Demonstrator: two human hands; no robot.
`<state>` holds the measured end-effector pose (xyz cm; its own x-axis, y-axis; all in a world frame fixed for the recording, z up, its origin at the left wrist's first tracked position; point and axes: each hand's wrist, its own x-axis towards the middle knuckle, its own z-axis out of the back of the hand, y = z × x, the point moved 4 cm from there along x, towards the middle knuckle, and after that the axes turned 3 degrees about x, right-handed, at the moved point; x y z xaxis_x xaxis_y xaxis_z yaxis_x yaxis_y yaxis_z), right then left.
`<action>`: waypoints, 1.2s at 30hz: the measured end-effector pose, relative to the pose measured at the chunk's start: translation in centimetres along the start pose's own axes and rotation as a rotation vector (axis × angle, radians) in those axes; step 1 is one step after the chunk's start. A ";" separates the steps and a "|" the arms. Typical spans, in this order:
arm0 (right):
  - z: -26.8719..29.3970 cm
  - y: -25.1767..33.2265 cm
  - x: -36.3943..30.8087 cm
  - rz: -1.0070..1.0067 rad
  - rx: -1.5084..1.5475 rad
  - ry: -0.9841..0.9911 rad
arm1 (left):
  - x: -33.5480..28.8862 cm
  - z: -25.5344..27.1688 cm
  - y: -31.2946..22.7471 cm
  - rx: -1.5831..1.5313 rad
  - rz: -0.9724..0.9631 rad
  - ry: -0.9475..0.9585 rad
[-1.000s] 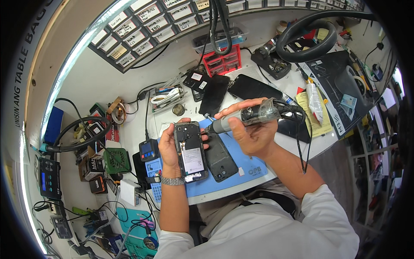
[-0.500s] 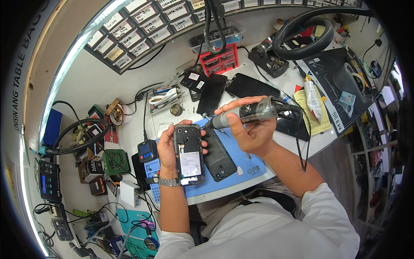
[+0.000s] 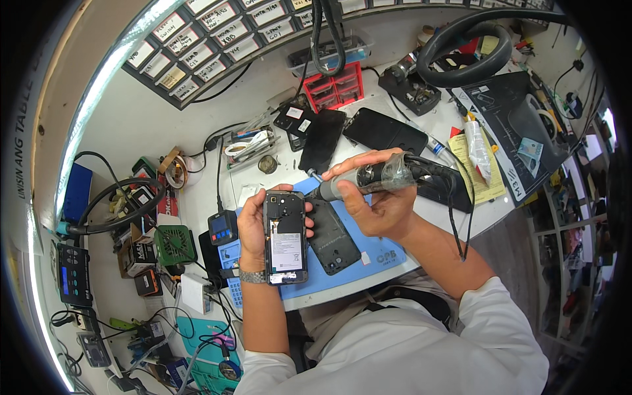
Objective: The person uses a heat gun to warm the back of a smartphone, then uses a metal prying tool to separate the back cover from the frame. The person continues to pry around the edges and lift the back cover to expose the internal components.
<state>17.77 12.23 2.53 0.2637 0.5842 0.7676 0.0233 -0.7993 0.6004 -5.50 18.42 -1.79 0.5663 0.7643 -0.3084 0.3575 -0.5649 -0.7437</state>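
My left hand (image 3: 251, 227) is closed around an opened smartphone (image 3: 286, 214), its inner side facing up with a white-labelled battery (image 3: 288, 251) in the lower half. My right hand (image 3: 385, 210) grips a thick grey-and-black handpiece, which looks like a hot air gun (image 3: 359, 181), with clear tape around its rear and black cords trailing from it. The narrow front end points left, close to the phone's upper right edge; I cannot tell if it touches. Beside the phone, a dark back cover (image 3: 334, 240) lies on a blue work mat (image 3: 378, 253).
Dark phones (image 3: 322, 141) and a red drawer box (image 3: 334, 89) stand beyond my hands. To the right are a white tube (image 3: 479, 148) on yellow paper and a black mat (image 3: 507, 125). On the left sit a small meter (image 3: 223, 227), a green fan (image 3: 175, 245) and tangled cables.
My right hand and the hot air gun have shifted slightly left. The phone stays in my left hand, nearly in the same place.
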 end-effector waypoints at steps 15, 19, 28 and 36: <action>0.1 0.2 -0.3 -0.019 -0.011 -0.004 | 0.0 0.2 0.5 -0.028 0.118 0.018; 0.1 -0.1 -0.4 -0.043 -0.059 -0.097 | 0.2 0.3 0.7 -0.009 0.127 0.025; 0.2 0.2 -0.1 -0.038 -0.110 -0.059 | 0.0 -0.1 0.7 0.037 0.126 -0.006; 0.4 0.6 0.0 -0.020 -0.057 0.064 | 0.0 -0.4 0.7 0.024 0.131 0.006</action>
<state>18.20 11.69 2.76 0.2018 0.6089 0.7671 -0.0275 -0.7794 0.6259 -4.97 17.88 -2.07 0.6116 0.6824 -0.4002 0.2623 -0.6522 -0.7112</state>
